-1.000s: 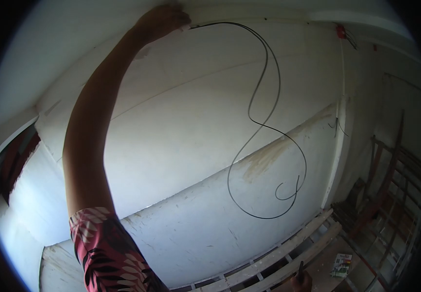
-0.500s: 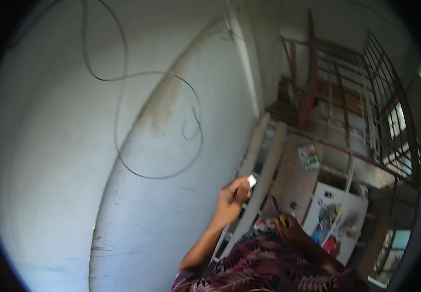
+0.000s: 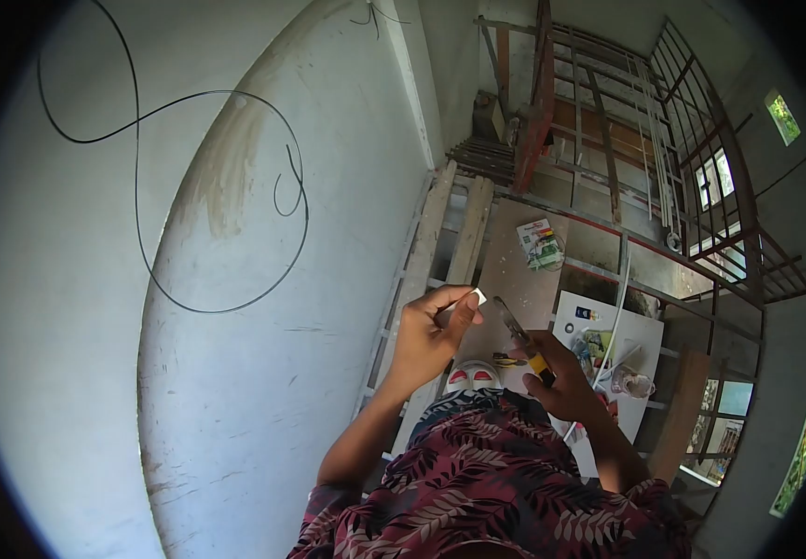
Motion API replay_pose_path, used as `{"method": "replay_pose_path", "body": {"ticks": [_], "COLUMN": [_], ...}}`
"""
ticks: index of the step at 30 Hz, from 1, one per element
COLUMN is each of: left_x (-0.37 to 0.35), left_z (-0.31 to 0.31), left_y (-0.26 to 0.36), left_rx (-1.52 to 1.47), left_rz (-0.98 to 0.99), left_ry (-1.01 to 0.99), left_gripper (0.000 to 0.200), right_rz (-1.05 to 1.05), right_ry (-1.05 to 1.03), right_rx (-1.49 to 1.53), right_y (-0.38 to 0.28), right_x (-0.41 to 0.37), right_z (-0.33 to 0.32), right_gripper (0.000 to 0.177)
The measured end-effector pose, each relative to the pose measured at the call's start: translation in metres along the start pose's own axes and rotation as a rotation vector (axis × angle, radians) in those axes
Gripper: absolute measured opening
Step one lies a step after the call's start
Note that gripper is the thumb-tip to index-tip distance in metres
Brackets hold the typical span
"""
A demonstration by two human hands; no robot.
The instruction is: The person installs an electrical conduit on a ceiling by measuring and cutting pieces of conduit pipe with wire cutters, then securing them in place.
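Two hands full: your L hand (image 3: 427, 339) pinches a small white squarish piece (image 3: 479, 296), prob. light/stiff, above the tan flat board (image 3: 507, 265)'s L edge; hold its sides. R hand (image 3: 568, 380) grips a yellow-and-black-handled tool (image 3: 540, 364).

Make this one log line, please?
left hand: holds small white piece | right hand: holds yellow-black tool | tool: apart from piece | dark cable: looped by wall

Short-sleeved maroon leaf-print shirt (image 3: 496, 475)
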State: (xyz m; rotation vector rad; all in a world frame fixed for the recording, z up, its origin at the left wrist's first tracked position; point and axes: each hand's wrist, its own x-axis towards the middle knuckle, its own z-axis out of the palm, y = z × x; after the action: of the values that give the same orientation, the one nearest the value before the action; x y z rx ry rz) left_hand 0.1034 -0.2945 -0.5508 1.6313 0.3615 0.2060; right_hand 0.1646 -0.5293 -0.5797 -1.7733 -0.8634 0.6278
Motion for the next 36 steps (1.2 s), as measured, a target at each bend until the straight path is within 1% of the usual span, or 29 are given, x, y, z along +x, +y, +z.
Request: {"method": "replay_pose_path", "body": {"ticks": [1, 2, 3, 6, 9, 10, 11, 13, 15, 17, 19, 21, 22, 24, 25, 27, 29, 31, 33, 34, 36], "left_x": [0.001, 0.002, 0.003, 0.006, 0.010, 0.011, 0.012, 0.012, 0.013, 0.013, 0.013, 0.012, 0.011, 0.010, 0.009, 0.007, 0.006, 0.004, 0.002, 0.001, 0.000], "left_z": [0.003, 0.006, 0.007, 0.010, 0.015, 0.017, 0.018, 0.021, 0.024, 0.024, 0.025, 0.025, 0.025, 0.023, 0.022, 0.019, 0.016, 0.014, 0.012, 0.010, 0.008], "left_y": [0.000, 0.000, 0.002, 0.009, 0.010, 0.005, 0.003, 0.002, 0.001, -0.002, -0.004, -0.003, -0.001, -0.001, -0.002, -0.006, -0.011, -0.009, -0.009, -0.011, -0.013], "left_rx": [0.015, 0.031, 0.027, 0.101, 0.133, 0.163, 0.193, 0.189, 0.184, 0.213, 0.208, 0.204, 0.208, 0.211, 0.219, 0.226, 0.205, 0.187, 0.169, 0.170, 0.169], "left_rz": [0.049, 0.100, 0.099, 0.062, 0.022, 0.068, 0.116, 0.113, 0.117, 0.149, 0.149, 0.149, 0.129, 0.112, 0.114, 0.118, 0.176, 0.162, 0.148, 0.158, 0.171], "left_ry": [-0.002, -0.002, -0.004, -0.011, -0.017, -0.007, 0.004, 0.000, 0.000, 0.002, 0.009, 0.014, 0.002, -0.009, -0.006, -0.004, 0.015, 0.010, 0.007, 0.009, 0.012], "left_gripper": [0.022, 0.021, 0.021, 0.021, 0.020, 0.020, 0.019, 0.019, 0.019, 0.019, 0.019, 0.019, 0.020, 0.022, 0.021, 0.021, 0.018, 0.017, 0.017, 0.017, 0.017], "right_rz": [0.005, 0.044, 0.082, 0.151, 0.125, 0.130, 0.144, 0.160, 0.141, 0.120, 0.099, 0.121, 0.120, 0.164, 0.162, 0.098, 0.121, 0.146, 0.076, 0.077, 0.135], "right_ry": [0.001, -0.024, -0.050, -0.102, -0.087, -0.088, -0.095, -0.102, -0.098, -0.097, -0.097, -0.089, -0.088, -0.098, -0.097, -0.052, -0.054, -0.057, -0.002, -0.003, -0.020], "right_rx": [-0.001, 0.043, 0.087, 0.113, 0.082, 0.083, 0.097, 0.111, 0.104, 0.088, 0.075, 0.081, 0.080, 0.093, 0.091, 0.037, 0.013, -0.010, -0.102, -0.105, -0.124], "right_y": [0.001, 0.003, 0.004, 0.006, 0.017, 0.015, 0.010, 0.007, 0.007, 0.007, 0.005, 0.001, 0.002, 0.005, 0.006, 0.006, 0.003, 0.004, 0.011, 0.009, 0.007], "right_x": [0.000, 0.000, 0.001, 0.002, 0.002, 0.002, 0.003, 0.002, 0.003, 0.002, 0.003, 0.002, 0.001, -0.001, -0.001, -0.001, -0.001, -0.003, -0.003, -0.003, -0.002], "right_z": [-0.002, -0.004, -0.005, -0.011, -0.012, -0.014, -0.015, -0.017, -0.018, -0.019, -0.019, -0.019, -0.018, -0.016, -0.013, -0.007, -0.004, 0.001, 0.007, 0.009, 0.011], "right_gripper": [0.054, 0.058, 0.062, 0.065, 0.064, 0.064, 0.063, 0.061, 0.054, 0.051, 0.048, 0.040, 0.040, 0.032, 0.032, 0.026, 0.026, 0.026, 0.022, 0.022, 0.019]}}
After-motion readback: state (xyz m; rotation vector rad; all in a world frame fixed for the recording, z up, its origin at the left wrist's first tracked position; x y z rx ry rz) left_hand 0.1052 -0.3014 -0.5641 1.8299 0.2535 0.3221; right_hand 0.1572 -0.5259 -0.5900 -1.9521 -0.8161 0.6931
